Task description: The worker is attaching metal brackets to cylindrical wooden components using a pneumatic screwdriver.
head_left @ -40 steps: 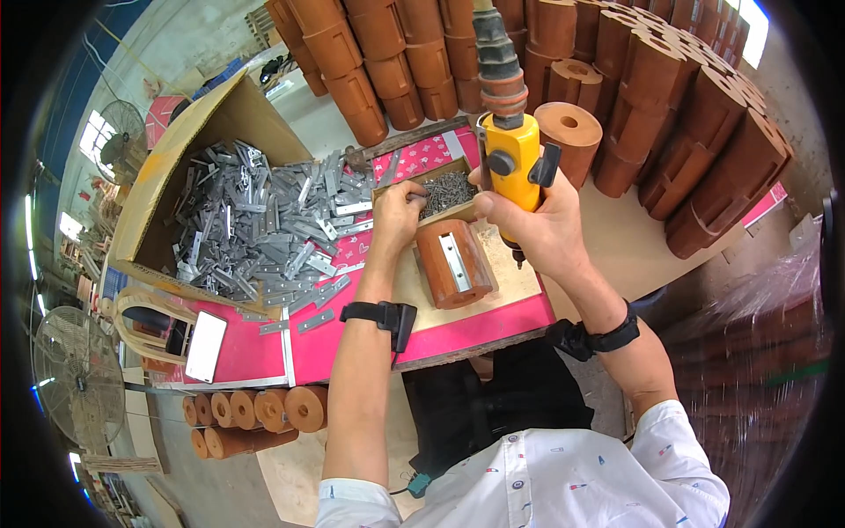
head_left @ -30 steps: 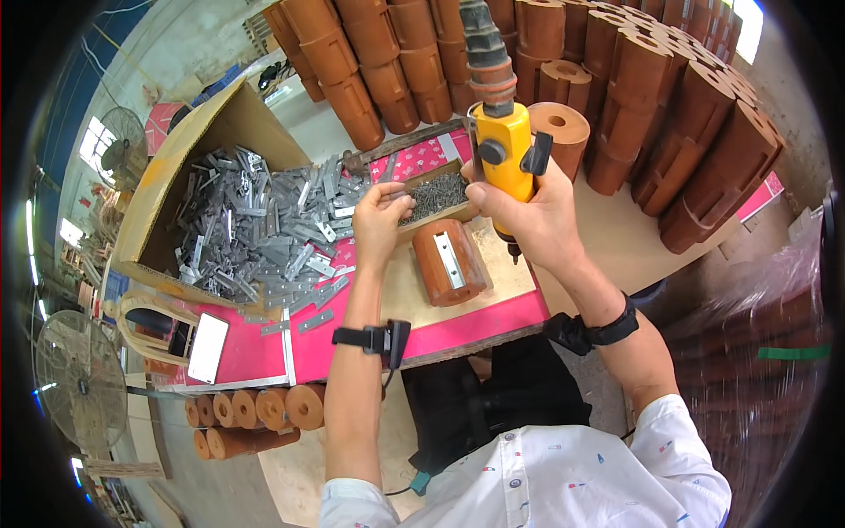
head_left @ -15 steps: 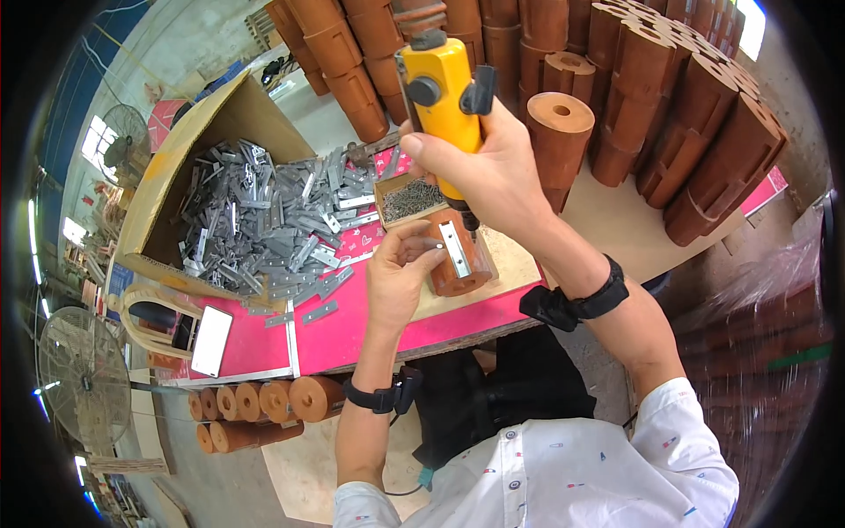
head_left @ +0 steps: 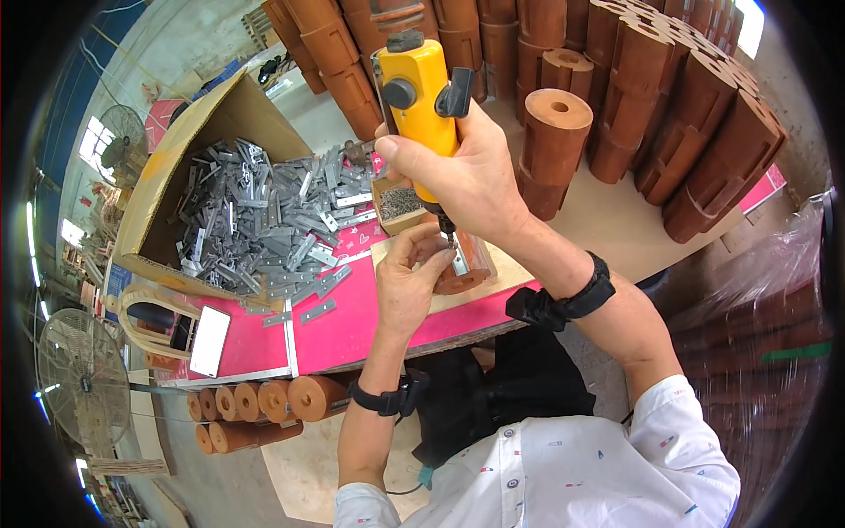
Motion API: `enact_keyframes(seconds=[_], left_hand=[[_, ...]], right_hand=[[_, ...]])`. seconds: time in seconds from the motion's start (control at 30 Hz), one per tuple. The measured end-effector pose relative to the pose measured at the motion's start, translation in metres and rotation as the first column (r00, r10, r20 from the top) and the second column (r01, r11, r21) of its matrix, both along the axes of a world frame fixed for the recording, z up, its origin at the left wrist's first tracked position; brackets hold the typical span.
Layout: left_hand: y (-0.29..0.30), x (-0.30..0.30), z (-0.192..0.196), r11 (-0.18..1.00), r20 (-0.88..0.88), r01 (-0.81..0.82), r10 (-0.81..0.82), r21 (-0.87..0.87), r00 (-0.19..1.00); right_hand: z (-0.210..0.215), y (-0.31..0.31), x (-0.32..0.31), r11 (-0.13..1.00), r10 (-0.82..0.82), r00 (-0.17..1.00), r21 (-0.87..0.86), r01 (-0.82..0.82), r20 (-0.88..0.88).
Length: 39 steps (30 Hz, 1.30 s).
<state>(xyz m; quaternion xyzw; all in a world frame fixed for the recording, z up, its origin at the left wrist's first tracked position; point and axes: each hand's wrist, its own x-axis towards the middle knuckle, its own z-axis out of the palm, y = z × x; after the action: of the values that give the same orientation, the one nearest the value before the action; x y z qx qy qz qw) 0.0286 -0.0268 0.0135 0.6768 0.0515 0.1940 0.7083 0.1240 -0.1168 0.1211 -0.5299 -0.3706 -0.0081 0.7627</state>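
Observation:
My right hand point(head_left: 482, 180) is wrapped round a yellow power screwdriver point(head_left: 424, 92), which points downward. Its dark bit end point(head_left: 447, 231) comes down right beside the fingertips of my left hand point(head_left: 407, 289). Thumb and forefinger of that hand are pinched together over a silver metal strip point(head_left: 460, 262); whatever they hold is too small or hidden. The strip lies along the top of a brown cylinder point(head_left: 464, 283) resting on its side. My fingers cover part of the strip and the cylinder. Beneath the cylinder is a pale wooden board point(head_left: 506, 279).
A small box of screws point(head_left: 400, 201) stands behind my left hand. Metal strips point(head_left: 273, 207) spill from a cardboard box point(head_left: 145, 224) onto the pink tabletop point(head_left: 352, 327). A phone point(head_left: 211, 341) lies at the table's left edge. Brown cylinders point(head_left: 556, 141) stand stacked at the back and right.
The screwdriver has shifted left and slightly down, bringing its bit from the strip's right side to my left fingertips. My left hand has moved slightly right, over the strip.

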Motion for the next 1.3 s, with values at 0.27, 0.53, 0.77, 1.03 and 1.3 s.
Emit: enact_keyframes(seconds=[0.27,0.53,0.77,1.03,1.3], left_hand=[[0.002,0.001,-0.010,0.998,0.028,-0.029,0.030,-0.050,0.999],[-0.002,0.002,-0.008,0.994,0.060,-0.045,0.051,-0.098,0.997],[-0.003,0.001,-0.009,0.992,0.088,-0.063,0.073,-0.108,0.993],[-0.002,0.004,-0.012,0.987,0.104,-0.055,0.071,-0.150,0.992],[0.013,0.018,-0.006,0.988,0.065,-0.109,0.102,0.113,0.993]], right_hand=[[-0.001,0.003,-0.001,1.000,0.000,1.000,0.020,0.000,-0.012],[0.000,0.004,0.001,0.999,-0.036,0.999,0.033,0.036,-0.001],[-0.002,0.007,0.001,0.998,-0.055,0.998,0.044,0.054,0.027],[-0.003,0.008,0.001,0.998,-0.048,0.999,0.045,0.047,0.021],[-0.008,0.017,0.012,0.994,-0.109,0.990,0.042,0.106,0.091]])
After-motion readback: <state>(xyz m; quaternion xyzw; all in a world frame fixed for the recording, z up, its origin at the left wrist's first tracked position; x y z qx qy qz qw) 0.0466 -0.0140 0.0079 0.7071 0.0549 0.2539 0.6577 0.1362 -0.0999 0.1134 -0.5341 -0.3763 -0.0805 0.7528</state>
